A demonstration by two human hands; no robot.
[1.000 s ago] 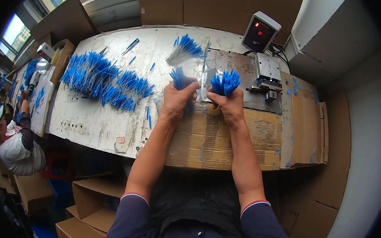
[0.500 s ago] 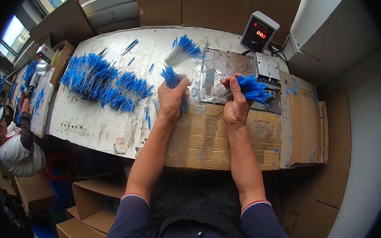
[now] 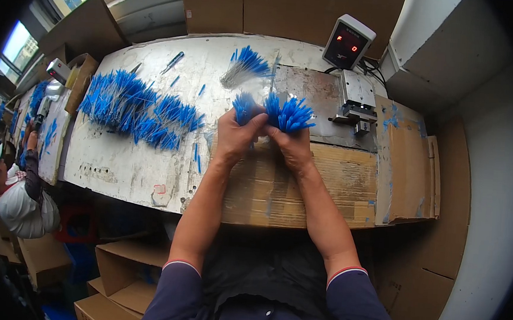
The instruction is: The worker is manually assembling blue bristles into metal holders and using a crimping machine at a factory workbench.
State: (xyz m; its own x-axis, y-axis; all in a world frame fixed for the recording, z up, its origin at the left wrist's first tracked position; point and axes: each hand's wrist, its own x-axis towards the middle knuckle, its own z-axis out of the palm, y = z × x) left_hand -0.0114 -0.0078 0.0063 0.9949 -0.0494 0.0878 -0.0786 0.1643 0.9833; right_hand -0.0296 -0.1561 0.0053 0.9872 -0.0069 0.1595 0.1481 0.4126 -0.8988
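My left hand (image 3: pixel 235 138) is closed round a small bundle of thin blue-ended strands (image 3: pixel 244 104), whose blue tips point up and away from me. Close against it, my right hand (image 3: pixel 292 147) grips a fuller bundle of the same strands (image 3: pixel 290 113), the blue ends fanned out on top. Thumbs of both hands nearly meet between the bundles. Just beyond lies a loose fanned bundle (image 3: pixel 246 67) with pale grey stems. A long heap of such strands (image 3: pixel 120 103) covers the table's left part. The lower ends inside my hands are hidden.
At right, a metal block fixture (image 3: pixel 358 99) stands on a steel plate (image 3: pixel 309 83). Behind it is a digital display box (image 3: pixel 349 43). A small screwdriver-like tool (image 3: pixel 173 63) lies at the back. Cardboard (image 3: pixel 326 177) covers the near edge. Another person (image 3: pixel 25 197) works at far left.
My right hand has come left from the metal fixture with its bundle and turned the blue ends upward, beside my left hand. The left bundle now stands more upright. The display reading has changed.
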